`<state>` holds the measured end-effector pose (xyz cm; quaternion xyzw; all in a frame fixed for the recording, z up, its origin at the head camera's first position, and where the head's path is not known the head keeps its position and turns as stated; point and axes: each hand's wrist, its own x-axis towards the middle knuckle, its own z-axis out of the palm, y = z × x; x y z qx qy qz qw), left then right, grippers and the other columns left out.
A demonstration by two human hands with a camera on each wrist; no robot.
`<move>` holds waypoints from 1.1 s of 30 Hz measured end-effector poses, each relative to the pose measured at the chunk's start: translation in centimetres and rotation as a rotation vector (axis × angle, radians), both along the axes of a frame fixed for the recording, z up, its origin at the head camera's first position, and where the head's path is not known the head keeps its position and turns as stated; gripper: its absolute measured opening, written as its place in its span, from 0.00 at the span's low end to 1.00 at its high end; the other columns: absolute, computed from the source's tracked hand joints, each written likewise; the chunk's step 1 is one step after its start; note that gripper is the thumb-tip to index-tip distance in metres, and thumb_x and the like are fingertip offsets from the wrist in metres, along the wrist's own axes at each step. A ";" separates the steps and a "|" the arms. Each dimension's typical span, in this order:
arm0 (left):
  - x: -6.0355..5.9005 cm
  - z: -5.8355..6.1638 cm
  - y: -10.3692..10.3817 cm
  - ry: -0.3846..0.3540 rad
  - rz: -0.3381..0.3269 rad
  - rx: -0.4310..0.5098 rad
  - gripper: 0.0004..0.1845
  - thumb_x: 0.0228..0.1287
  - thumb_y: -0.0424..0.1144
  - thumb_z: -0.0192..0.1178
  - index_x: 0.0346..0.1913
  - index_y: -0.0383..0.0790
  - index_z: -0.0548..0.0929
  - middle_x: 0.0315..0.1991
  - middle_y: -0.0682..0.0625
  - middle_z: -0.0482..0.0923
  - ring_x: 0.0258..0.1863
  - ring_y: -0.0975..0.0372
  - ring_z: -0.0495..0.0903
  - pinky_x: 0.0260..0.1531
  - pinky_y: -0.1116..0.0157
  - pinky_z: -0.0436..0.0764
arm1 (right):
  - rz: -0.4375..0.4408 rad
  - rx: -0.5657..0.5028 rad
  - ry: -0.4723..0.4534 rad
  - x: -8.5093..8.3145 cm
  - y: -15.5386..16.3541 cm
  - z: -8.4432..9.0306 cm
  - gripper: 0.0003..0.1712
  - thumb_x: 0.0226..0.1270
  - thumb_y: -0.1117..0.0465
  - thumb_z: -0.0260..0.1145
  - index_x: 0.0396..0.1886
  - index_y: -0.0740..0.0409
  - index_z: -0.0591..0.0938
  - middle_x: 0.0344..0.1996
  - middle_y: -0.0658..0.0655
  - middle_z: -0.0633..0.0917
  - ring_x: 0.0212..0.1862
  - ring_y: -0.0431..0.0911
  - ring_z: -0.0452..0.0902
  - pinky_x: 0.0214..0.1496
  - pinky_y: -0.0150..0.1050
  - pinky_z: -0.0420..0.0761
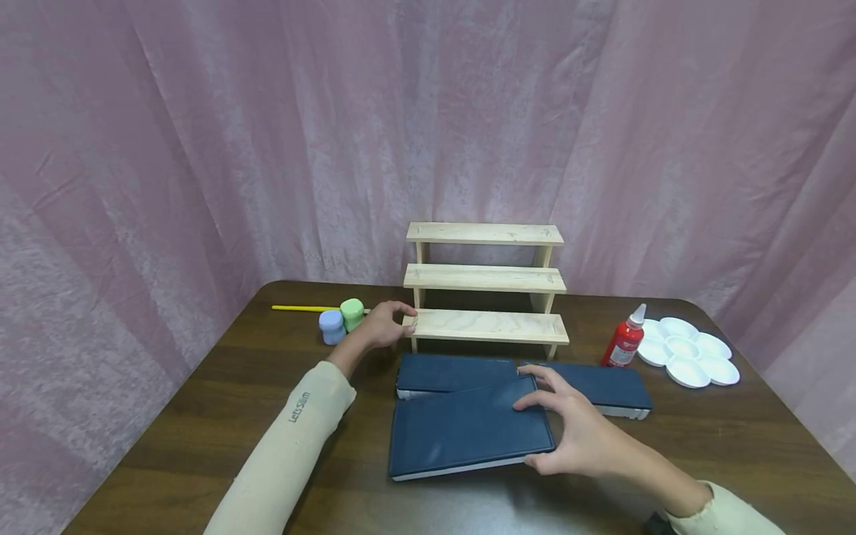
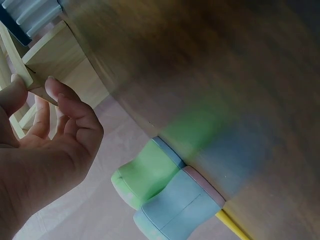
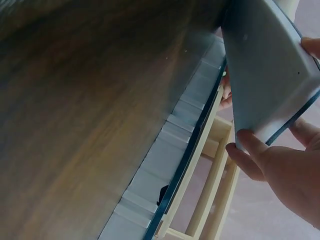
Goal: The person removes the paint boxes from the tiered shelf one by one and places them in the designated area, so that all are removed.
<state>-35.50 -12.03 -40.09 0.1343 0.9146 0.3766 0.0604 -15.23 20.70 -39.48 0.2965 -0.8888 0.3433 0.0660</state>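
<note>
Nearest, right hand pinches the near dark blue case at its 3 o'clock edge, lifted and tilted off the desk. Two more blue cases lie at 12 o'clock. Beyond, wooden step shelf; left hand grips its lowest step's left end. Paint pots at its 9 o'clock.

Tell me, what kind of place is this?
Probably a craft or painting table, set up before a pink curtain. On the dark wooden table stand a white flower-shaped paint palette, a red squeeze bottle, small green and blue paint pots and a yellow-handled brush.
</note>
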 end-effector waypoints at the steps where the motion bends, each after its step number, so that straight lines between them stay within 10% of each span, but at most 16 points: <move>1: 0.0 0.0 0.0 0.003 -0.003 0.004 0.17 0.64 0.37 0.66 0.56 0.41 0.83 0.65 0.38 0.72 0.67 0.47 0.66 0.66 0.50 0.65 | -0.007 0.011 -0.011 0.0 0.0 0.0 0.31 0.40 0.50 0.82 0.49 0.37 0.83 0.69 0.56 0.67 0.62 0.61 0.69 0.52 0.65 0.74; 33: 0.1 -0.2 0.0 0.020 -0.006 0.023 0.17 0.63 0.37 0.67 0.55 0.40 0.83 0.63 0.38 0.74 0.66 0.48 0.68 0.65 0.51 0.66 | 0.033 0.215 -0.121 0.5 -0.1 -0.6 0.41 0.41 0.42 0.82 0.56 0.53 0.81 0.64 0.60 0.67 0.60 0.59 0.69 0.52 0.64 0.74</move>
